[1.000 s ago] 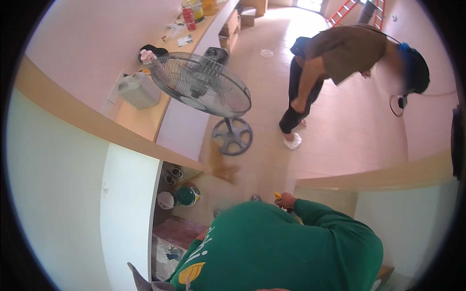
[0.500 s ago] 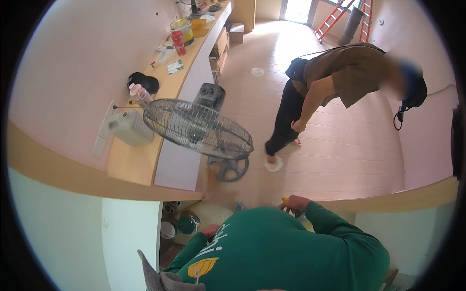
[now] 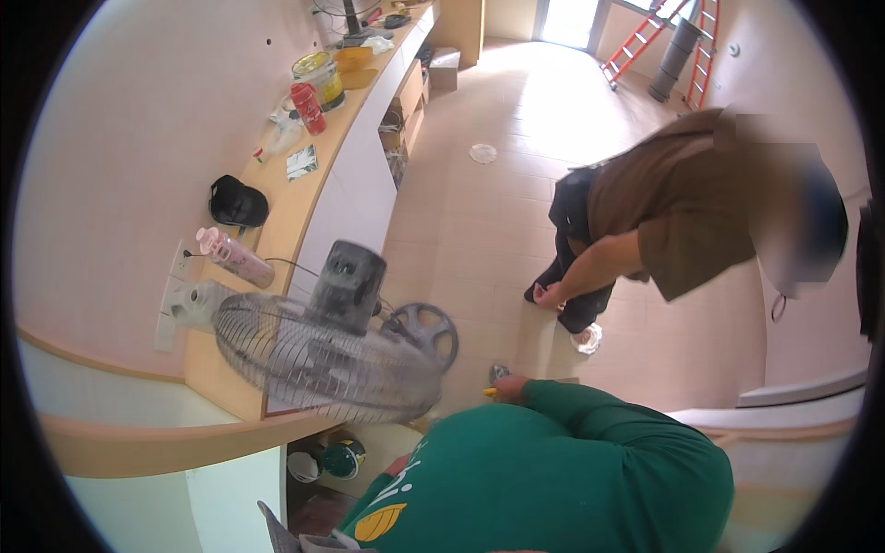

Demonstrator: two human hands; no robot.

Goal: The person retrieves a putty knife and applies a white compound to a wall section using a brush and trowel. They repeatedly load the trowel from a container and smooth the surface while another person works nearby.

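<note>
green sweater partly hides the left hand, seemingly near a pail.

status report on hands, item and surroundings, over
Right hand gripping yellow object, kind unclear. Left hand mostly hidden, grip unreadable. Standing fan ahead left, co-worker ahead right.

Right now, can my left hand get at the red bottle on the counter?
Probably not: the red bottle stands well down the counter, and the fan appears to stand between it and your left hand.
</note>
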